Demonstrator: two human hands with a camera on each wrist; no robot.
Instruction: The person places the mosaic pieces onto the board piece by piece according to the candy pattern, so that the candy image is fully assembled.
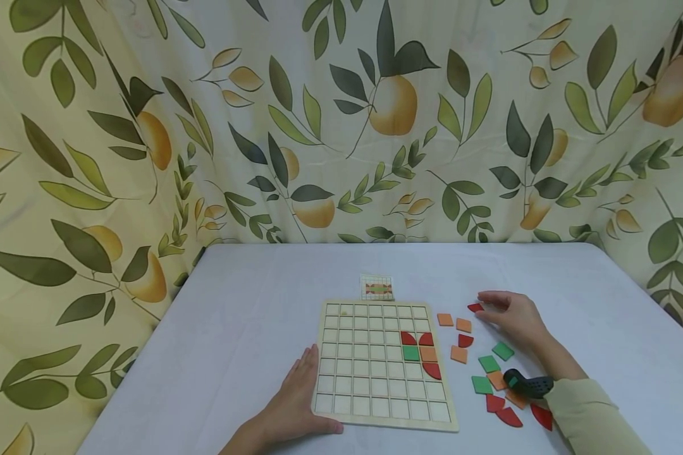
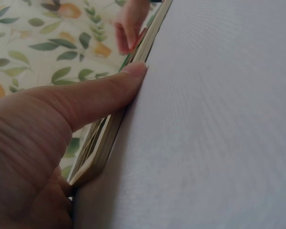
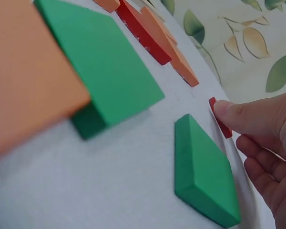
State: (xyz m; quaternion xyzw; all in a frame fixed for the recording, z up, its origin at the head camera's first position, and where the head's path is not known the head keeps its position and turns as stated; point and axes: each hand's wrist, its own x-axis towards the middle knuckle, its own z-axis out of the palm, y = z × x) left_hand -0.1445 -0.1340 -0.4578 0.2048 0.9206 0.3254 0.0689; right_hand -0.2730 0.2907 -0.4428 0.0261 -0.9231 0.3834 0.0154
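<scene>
My left hand (image 1: 293, 404) rests against the near left corner of a wooden grid board (image 1: 370, 366). Its fingers lie straight along the left side, and the thumb (image 2: 105, 95) presses along the near edge. Over at the right, my right hand (image 1: 515, 316) pinches a red quarter-circle tile (image 1: 475, 308) by thumb and fingers; the thumb covers part of this red tile (image 3: 221, 119) in the right wrist view. On the board's right side sit several tiles: red quarter-circles (image 1: 431, 370), a green square (image 1: 411, 353) and an orange square (image 1: 427, 354).
A small pattern card (image 1: 377, 287) lies behind the board. Loose orange squares (image 1: 458, 354), green squares (image 1: 482, 385) and red quarter-circles (image 1: 509, 417) are scattered right of the board, some under the right wrist's black device (image 1: 528, 383). A patterned curtain (image 1: 341, 126) hangs beyond the white table (image 1: 233, 303).
</scene>
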